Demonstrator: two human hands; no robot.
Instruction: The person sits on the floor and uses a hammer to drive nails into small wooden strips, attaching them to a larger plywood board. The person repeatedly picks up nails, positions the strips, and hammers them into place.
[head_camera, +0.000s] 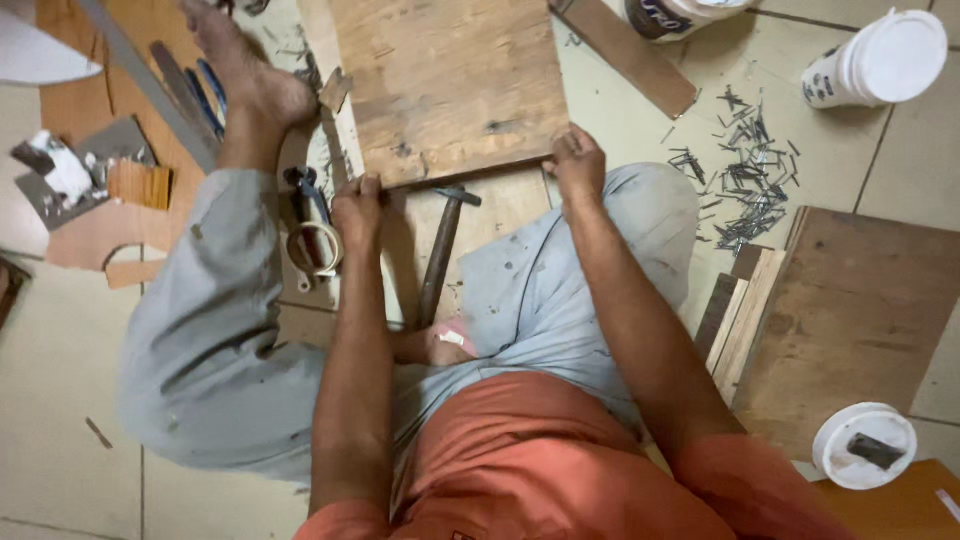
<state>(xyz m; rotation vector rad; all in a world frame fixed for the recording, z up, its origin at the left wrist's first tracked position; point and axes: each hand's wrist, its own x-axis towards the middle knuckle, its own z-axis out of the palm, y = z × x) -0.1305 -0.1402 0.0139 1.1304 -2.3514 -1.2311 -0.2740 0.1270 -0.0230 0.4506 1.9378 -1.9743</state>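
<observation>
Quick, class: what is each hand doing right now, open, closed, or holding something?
Left hand: closed on the near edge of the plywood board.
Right hand: closed on the same board's near right corner.

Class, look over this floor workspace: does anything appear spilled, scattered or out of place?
Yes. Loose nails lie scattered across the tiles right of the plywood board, not in a container. A hammer lies on the floor under the board's near edge, between the knees.
</observation>
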